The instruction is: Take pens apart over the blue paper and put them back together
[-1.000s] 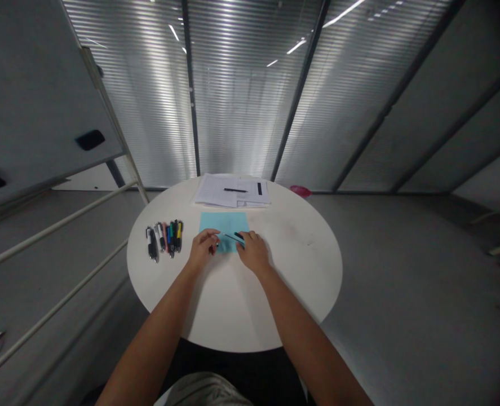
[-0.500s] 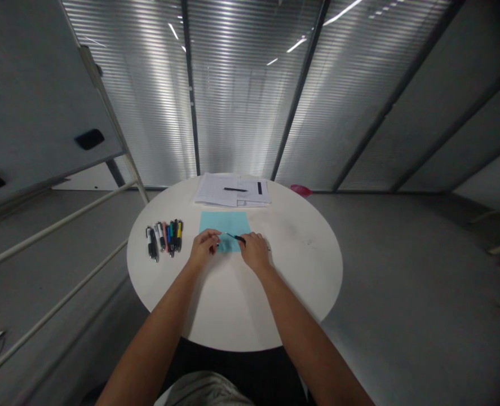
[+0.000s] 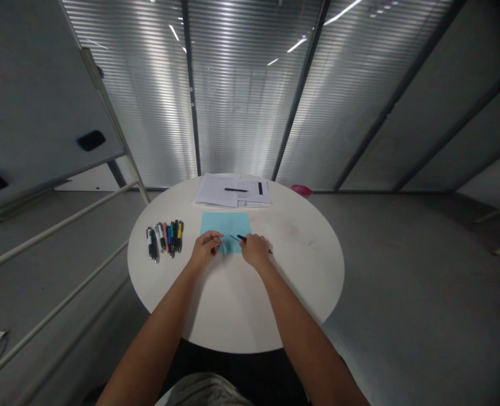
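Note:
My right hand (image 3: 255, 250) is closed around a dark pen (image 3: 242, 238), whose end sticks out past my fingers toward the left. Just left of that end shows a thin dark stick (image 3: 234, 237), like a pen refill; whether it lies on the light blue sheet (image 3: 226, 221) or is held up, I cannot tell. My left hand (image 3: 206, 249) rests over the sheet's lower left corner with its fingers curled together. Something small and dark shows by its fingertips, too small to name.
A row of pens (image 3: 171, 237) in several colours lies on the left of the round white table (image 3: 304, 282). Stacked papers (image 3: 216, 192) with a black pen (image 3: 236, 190) on top sit at the back. A whiteboard frame (image 3: 59, 220) stands to the left.
The thin stick, which reached from my right hand toward my left fingertips, now shows apart from my left fingertips. The pen's end pokes out further from my right hand.

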`<state>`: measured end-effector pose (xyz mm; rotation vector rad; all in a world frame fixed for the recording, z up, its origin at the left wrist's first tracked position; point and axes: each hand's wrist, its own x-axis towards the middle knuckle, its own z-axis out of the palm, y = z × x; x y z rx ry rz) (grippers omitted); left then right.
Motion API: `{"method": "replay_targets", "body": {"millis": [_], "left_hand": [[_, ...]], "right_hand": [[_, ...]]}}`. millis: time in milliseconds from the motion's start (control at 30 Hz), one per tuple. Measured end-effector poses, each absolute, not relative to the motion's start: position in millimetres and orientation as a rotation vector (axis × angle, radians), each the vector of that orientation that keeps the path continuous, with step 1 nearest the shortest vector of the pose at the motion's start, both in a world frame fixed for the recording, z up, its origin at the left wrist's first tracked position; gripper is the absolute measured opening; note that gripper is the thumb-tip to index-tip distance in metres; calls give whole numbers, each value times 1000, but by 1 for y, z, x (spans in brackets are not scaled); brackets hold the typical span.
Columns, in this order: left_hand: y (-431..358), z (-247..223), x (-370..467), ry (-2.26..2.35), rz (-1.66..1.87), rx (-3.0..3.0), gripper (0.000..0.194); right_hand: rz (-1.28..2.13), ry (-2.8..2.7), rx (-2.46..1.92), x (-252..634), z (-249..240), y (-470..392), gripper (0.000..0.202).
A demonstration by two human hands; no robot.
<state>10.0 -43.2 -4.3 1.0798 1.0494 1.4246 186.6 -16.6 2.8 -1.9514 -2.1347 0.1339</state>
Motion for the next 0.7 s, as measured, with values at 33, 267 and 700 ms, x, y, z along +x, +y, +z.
{"method": "replay_targets", "body": {"millis": [33, 267, 700], "left_hand": [[-43, -5, 10, 1050, 1422, 1079, 19], [-42, -8, 9, 1049, 1413, 1071, 19], [-43, -1, 15, 1279, 1369, 1242, 40]], "right_hand": [[110, -2143, -1928, 187, 2, -17, 28], [71, -2164, -1803, 191, -1, -17, 22], [144, -2119, -1356, 189, 0, -21, 13]]}}
